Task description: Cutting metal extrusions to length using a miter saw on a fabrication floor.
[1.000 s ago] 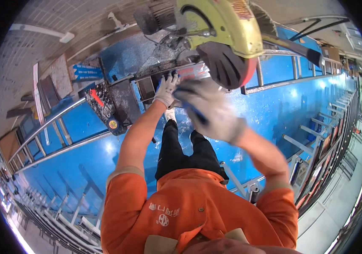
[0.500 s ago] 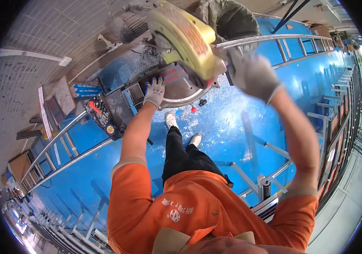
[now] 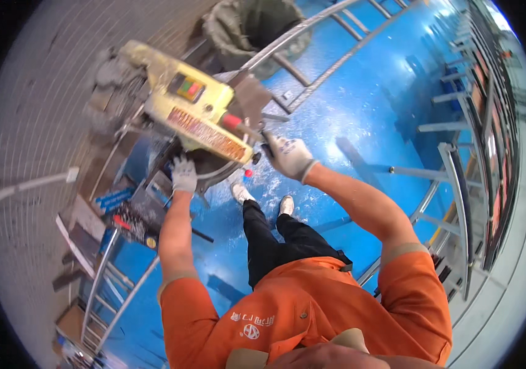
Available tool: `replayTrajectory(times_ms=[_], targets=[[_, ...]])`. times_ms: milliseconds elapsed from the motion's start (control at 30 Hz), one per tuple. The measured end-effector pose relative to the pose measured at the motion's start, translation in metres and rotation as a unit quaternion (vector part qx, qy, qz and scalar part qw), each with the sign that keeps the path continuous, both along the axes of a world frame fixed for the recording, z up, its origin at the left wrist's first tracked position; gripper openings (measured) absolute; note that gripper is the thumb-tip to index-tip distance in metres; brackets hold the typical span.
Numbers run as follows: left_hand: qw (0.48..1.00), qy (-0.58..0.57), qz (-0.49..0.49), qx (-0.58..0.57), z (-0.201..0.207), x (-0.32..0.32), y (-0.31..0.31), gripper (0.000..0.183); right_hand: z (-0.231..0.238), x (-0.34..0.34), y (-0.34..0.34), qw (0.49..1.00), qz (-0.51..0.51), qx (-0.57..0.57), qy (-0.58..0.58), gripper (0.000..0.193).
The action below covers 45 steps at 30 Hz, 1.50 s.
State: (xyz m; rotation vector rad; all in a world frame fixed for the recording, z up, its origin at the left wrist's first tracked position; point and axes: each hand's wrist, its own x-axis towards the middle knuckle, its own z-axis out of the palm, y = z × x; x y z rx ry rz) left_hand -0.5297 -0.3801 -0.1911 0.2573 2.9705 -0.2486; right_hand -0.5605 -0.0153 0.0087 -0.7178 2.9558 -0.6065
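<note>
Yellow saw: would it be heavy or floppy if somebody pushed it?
The yellow saw is probably heavy for its size: a bulky grey part sits at its back. It likely wouldn't flop, since its housing looks thick and rigid. A push on the handle, which sticks out toward the right hand, may swing it.

2 gloved hands: left hand (image 3: pixel 183 174), right hand (image 3: pixel 291 158). 1 yellow saw (image 3: pixel 195 117), above left fingers. 1 red ball (image 3: pixel 248 173), between both sets of fingers. 2 white shoes (image 3: pixel 285 205), below right fingers. 2 ladder-like frames: one above right fingers (image 3: pixel 303 27), one below left (image 3: pixel 128 302).
</note>
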Motion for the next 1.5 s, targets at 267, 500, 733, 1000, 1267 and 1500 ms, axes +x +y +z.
replayTrajectory(times_ms=[267,500,733,1000,1267,1500], targets=[[0.990,0.087,-0.108,-0.010,-0.041,0.004,-0.031,0.019,-0.024,0.003,0.001,0.999,-0.002,-0.037,-0.015,0.032],[0.994,-0.081,-0.014,-0.075,-0.001,-0.023,0.000,0.036,-0.033,-0.001,0.011,0.999,-0.042,0.001,0.002,0.036],[0.992,-0.101,0.018,-0.070,0.046,-0.024,0.024,0.042,-0.049,0.002,0.007,0.999,-0.034,0.011,0.018,0.034],[0.991,-0.105,0.022,-0.075,0.009,-0.018,0.009,0.029,-0.028,-0.004,0.006,1.000,-0.012,0.015,0.004,0.059],[0.997,0.049,0.062,-0.004,-0.003,0.021,0.038,0.044,0.233,-0.091,-0.101,0.952,0.155,0.049,0.259,0.016],[0.967,-0.038,0.252,-0.001,0.064,0.000,0.052,0.059,0.292,-0.182,-0.152,0.970,0.234,-0.026,0.062,0.039]])
